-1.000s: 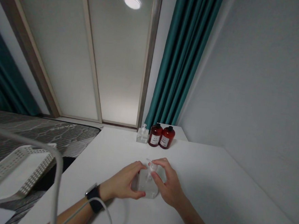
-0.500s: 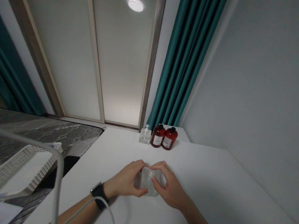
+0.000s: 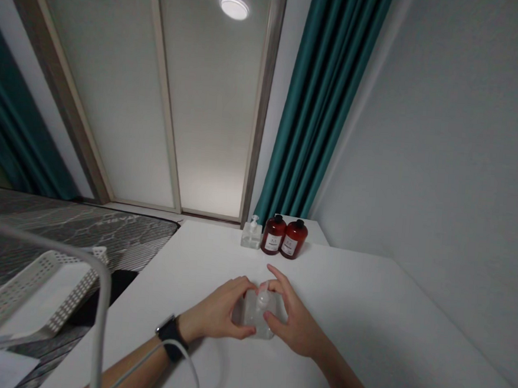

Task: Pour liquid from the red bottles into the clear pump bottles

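Note:
A clear square pump bottle [image 3: 257,319] stands on the white table [image 3: 365,319] in front of me. My left hand [image 3: 219,315], with a dark watch on its wrist, wraps round the bottle's left side. Over on the bottle's other side, my right hand [image 3: 292,320] pinches the clear pump head [image 3: 263,298] between thumb and fingers, with the index finger lifted straight.
At the table's far edge stand a small clear pump bottle [image 3: 251,233] and two dark red bottles [image 3: 283,237], by a teal curtain [image 3: 318,103]. A white perforated basket [image 3: 25,293] sits to the left over a patterned floor. A grey cable [image 3: 100,301] crosses the left foreground.
My right hand has pushed the pump head down onto the bottle and keeps its fingers on it; its index finger has now lifted. The left hand stays on the bottle.

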A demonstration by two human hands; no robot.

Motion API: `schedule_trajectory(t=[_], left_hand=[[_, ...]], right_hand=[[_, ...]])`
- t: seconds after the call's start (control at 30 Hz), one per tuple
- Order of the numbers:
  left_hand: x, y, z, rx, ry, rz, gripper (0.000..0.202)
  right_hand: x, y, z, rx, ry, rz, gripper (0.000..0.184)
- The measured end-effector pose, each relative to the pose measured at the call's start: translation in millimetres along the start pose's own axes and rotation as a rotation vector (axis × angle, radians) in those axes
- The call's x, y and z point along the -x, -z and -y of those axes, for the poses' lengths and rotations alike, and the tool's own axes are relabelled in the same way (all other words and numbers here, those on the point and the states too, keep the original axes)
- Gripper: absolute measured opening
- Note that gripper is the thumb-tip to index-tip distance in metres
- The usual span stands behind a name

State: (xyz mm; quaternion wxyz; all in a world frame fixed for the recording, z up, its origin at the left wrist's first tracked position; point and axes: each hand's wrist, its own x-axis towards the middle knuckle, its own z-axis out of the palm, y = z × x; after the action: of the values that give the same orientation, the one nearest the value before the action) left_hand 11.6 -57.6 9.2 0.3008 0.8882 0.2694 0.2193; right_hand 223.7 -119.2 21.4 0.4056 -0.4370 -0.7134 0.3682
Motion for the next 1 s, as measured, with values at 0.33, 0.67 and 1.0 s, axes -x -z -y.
schedule_trajectory(t=[0.33, 0.67, 1.0], left_hand=[[0.7, 1.7, -2.5, 0.014, 0.006, -0.002, 0.058], [1.7, 2.8, -4.1, 0.019, -0.007, -0.004, 0.058], [1.9, 2.5, -2.4, 0.019, 0.002, 0.004, 0.059]], right_hand=[[0.7, -1.5, -6.0, -0.051, 0.01, 0.011, 0.084], [0.5, -0.5, 1.4, -0.032, 0.004, 0.002, 0.08], [1.8, -1.4, 1.5, -0.055, 0.005, 0.016, 0.08]])
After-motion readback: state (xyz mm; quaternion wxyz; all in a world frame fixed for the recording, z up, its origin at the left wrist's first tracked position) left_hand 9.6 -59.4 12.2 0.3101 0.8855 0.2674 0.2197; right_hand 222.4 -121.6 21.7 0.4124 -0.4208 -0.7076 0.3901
